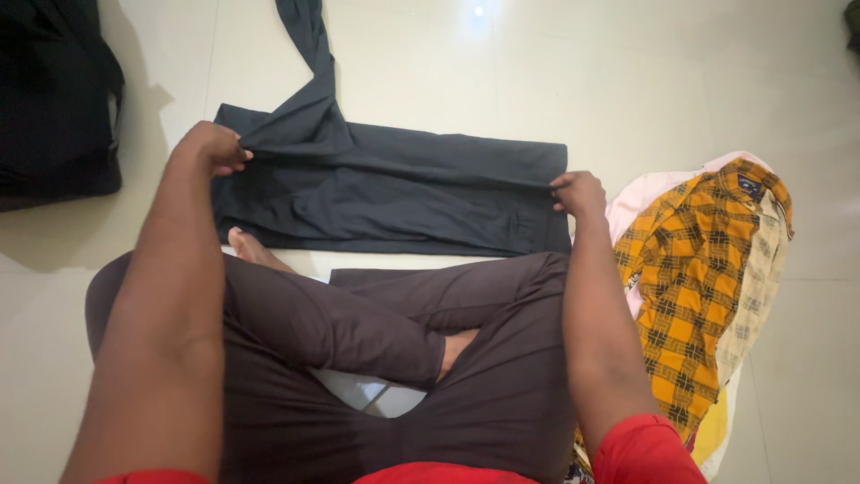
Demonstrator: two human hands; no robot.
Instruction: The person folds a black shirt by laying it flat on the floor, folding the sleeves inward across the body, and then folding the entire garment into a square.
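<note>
Both hands, left hand (213,146) and right hand (578,191), are pinching the trousers (385,193) fold edge, fingers clenched; keeping both ends level and taut is advisable.

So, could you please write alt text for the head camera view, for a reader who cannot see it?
A person sitting cross-legged on a pale tiled floor pinches a dark grey folded pair of trousers at both ends, left hand and right hand. A yellow checked shirt lies on a clothes pile at the right.

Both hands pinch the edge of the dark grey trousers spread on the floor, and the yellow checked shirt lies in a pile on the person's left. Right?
Not quite. The head view shows the yellow checked shirt piled on the person's right, beside the right hand. The left hand and right hand do pinch the dark grey trousers.
</note>
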